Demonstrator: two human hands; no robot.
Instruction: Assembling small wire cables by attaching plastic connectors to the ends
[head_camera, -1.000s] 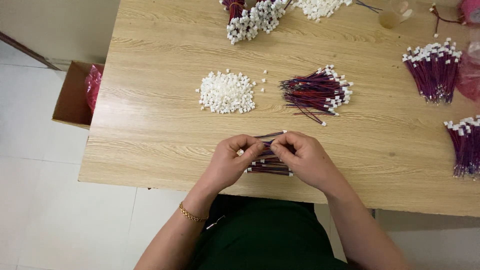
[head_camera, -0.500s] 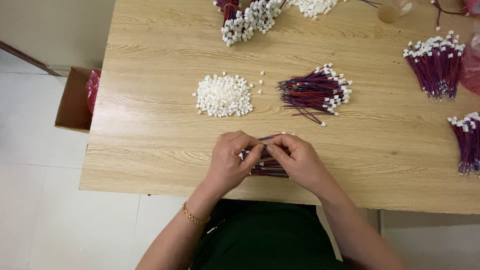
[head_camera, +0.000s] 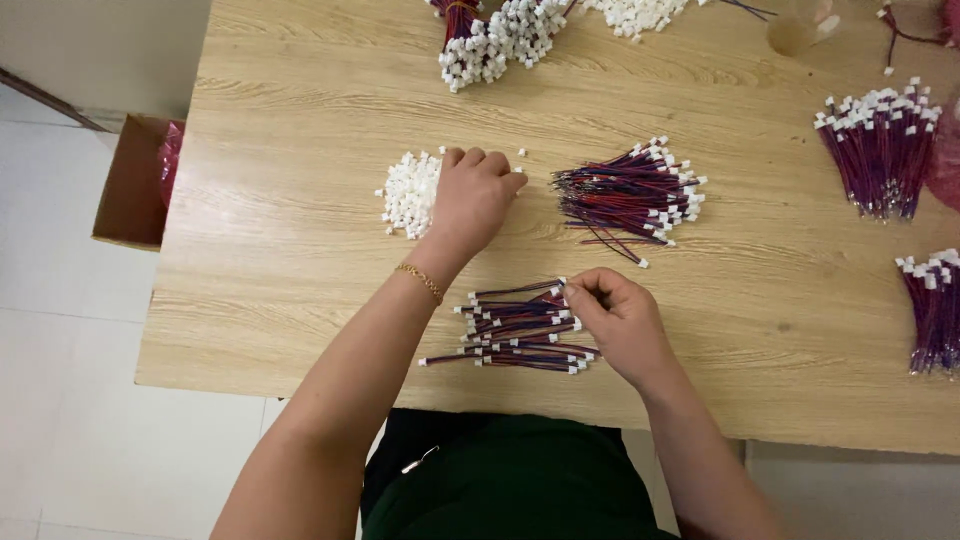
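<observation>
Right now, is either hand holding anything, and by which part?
Right hand pinches a wire at its white connector end; left hand rests on the connector pile, grip hidden.

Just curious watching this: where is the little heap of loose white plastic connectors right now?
In the head view, the heap of white connectors lies mid-table, left of the fanned wire bundle, with the left hand resting on its right edge.
</observation>
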